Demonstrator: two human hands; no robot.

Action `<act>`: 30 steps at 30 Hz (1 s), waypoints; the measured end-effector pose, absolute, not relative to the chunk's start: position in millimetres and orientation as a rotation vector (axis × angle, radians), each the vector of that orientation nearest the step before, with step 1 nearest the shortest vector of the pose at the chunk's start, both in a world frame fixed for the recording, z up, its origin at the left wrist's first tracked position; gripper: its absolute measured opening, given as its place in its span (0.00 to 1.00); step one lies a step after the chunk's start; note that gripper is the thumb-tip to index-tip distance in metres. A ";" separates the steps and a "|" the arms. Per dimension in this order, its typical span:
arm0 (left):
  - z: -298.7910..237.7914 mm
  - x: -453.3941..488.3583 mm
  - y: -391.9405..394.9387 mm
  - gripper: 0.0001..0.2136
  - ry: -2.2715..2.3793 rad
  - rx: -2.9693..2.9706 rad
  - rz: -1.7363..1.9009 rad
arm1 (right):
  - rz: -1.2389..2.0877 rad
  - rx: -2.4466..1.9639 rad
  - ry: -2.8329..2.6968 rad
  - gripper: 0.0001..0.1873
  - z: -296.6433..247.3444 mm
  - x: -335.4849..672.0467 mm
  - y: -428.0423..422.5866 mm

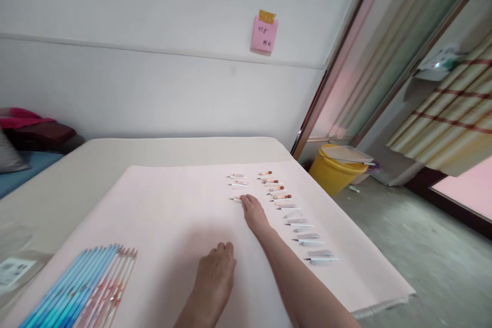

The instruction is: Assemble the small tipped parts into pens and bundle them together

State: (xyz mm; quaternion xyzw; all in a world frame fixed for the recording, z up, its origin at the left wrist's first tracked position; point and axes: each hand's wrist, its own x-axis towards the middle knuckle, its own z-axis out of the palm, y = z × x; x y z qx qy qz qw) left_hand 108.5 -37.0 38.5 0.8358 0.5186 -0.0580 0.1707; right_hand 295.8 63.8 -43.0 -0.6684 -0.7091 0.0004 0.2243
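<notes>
My right hand (254,213) reaches over the pink sheet (165,200), its fingertips closed on the near end of a slim white pen-like stick (234,199) with a dark point facing left. The stick lies on the sheet, its right end hidden under the fingers. Closer to me, my left hand (218,269) is held with fingers curled in; whatever they may hold is hidden. Beyond the right hand lie two similar sticks, the nearer one (239,184) with pinkish markings. To its right runs a column of small sets, some with brown-ended pieces (282,197), others with clear greyish pieces (308,236).
At the lower left lie several blue pencil-like sticks (73,287) and pink-white ones (111,287). A clear plastic bag with a white label (14,270) lies beside them. A yellow bin (334,171) stands on the floor past the table's right edge. A pink note (264,34) hangs on the wall.
</notes>
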 end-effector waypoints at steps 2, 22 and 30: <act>38.9 107.3 -38.3 0.12 1.474 2.372 -0.166 | -0.009 -1.810 -1.974 0.17 -42.2 289.4 52.8; 47.8 77.3 -46.9 0.14 1.451 2.373 -0.148 | 0.084 -1.721 -2.046 0.24 -35.4 255.0 -43.9; 52.7 71.3 -34.0 0.13 1.555 2.253 -0.182 | 0.196 -2.074 -2.084 0.10 8.3 282.2 -46.9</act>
